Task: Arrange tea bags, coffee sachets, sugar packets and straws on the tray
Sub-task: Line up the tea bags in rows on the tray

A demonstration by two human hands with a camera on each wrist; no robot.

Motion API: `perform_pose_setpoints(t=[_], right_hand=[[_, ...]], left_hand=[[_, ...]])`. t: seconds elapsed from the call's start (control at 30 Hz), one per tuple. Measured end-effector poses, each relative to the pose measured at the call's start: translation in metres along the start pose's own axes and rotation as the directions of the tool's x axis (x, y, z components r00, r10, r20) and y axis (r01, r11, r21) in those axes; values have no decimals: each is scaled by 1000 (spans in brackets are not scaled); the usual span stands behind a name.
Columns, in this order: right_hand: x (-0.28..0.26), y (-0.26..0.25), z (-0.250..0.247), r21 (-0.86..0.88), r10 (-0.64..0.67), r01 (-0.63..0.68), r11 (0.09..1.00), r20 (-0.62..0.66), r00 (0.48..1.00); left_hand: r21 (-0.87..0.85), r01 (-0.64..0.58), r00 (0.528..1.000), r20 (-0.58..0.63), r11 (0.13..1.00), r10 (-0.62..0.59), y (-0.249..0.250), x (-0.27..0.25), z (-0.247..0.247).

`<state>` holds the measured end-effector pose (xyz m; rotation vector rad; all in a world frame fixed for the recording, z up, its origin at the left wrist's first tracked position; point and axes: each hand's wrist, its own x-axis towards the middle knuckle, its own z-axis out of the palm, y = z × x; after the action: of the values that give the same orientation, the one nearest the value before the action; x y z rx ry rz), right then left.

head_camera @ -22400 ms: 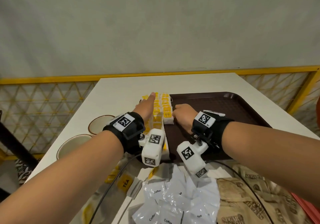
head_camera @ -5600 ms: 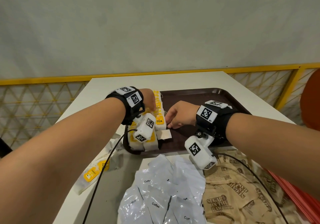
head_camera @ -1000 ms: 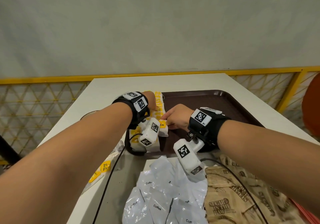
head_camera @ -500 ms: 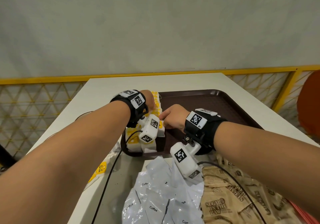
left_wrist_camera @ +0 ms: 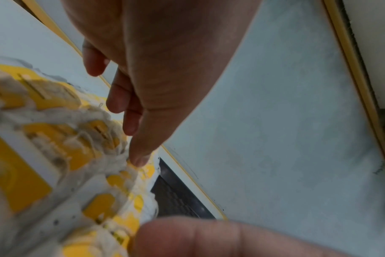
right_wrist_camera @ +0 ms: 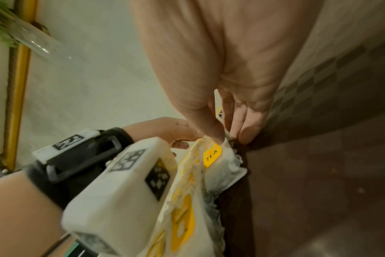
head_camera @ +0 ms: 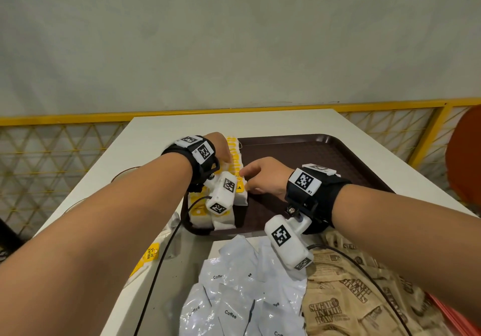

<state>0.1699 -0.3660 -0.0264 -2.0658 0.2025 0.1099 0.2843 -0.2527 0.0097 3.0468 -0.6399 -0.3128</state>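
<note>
A white bench [head_camera: 182,127] is seen from above, with a dark brown tray [head_camera: 325,158] lying on it. Along the tray's left edge, a row of white and yellow tea bags [head_camera: 235,158] is packed closely together. The left hand [head_camera: 220,148] is laid over the row from the left, its fingers straight and its fingertips [left_wrist_camera: 138,158] touching the tops of the bags; nothing is gripped by it. The right hand [head_camera: 263,177] is placed at the row's right side, where the top edge of one tea bag labelled TEA [right_wrist_camera: 213,156] is pinched between thumb and fingers. Nearer the viewer, a heap of white coffee sachets [head_camera: 234,296] is piled on the bench, with brown sugar packets [head_camera: 346,304] just to its right. One loose tea bag [head_camera: 148,257] is left on the bench, off the tray, to the left.
</note>
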Motion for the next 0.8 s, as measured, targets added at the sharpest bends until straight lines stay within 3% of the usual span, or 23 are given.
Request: perform_pose_setpoints(t=[0.2,0.8], right_hand=[[1,1,1,78,34,-31,997,-38,999],[-3,-4,6,53,33,-28,998,-83,996]], left_hand=[[-186,-21,1000,-3,982,20,-19,-18,-11],[-77,-111,994,-4,991,111,-5,-29,1]])
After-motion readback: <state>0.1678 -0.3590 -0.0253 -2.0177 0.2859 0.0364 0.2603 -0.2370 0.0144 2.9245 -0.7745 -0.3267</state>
